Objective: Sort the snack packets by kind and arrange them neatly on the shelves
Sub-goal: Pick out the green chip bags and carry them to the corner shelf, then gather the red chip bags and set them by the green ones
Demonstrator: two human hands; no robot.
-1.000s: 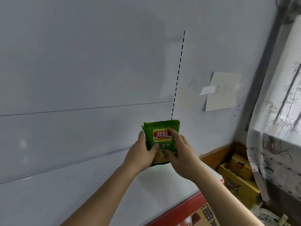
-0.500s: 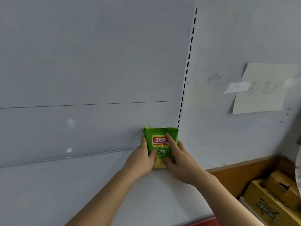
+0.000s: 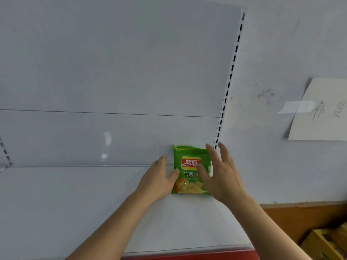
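At the far left edge a short run of black slots (image 3: 5, 152) shows on the shelving's upright, beside the white back panel (image 3: 112, 72). From there the white shelf (image 3: 65, 203) runs rightward as a broad bare surface, its back edge meeting the panel along a faint horizontal seam and its front edge trimmed with a red strip (image 3: 187, 255) at the bottom of the view.

The left hand (image 3: 159, 180) lies flat against the left side of the green chip packet (image 3: 188, 166), fingers straight and together, thumb touching the packet's lower left part. The packet stands upright at the back right corner of the shelf, leaning on the back panel, its right edge just beside the slotted upright (image 3: 228, 87).

The right hand (image 3: 221, 175) is spread wide in front of the packet's right side, fingers straight and fanned; whether its thumb touches the packet cannot be told.

Right of the upright is a plain wall (image 3: 272, 166) with a taped paper note (image 3: 323, 111) bearing handwriting. Below it runs a brown wooden skirting (image 3: 300, 216), and yellow cardboard boxes (image 3: 326, 243) sit in the bottom right corner.
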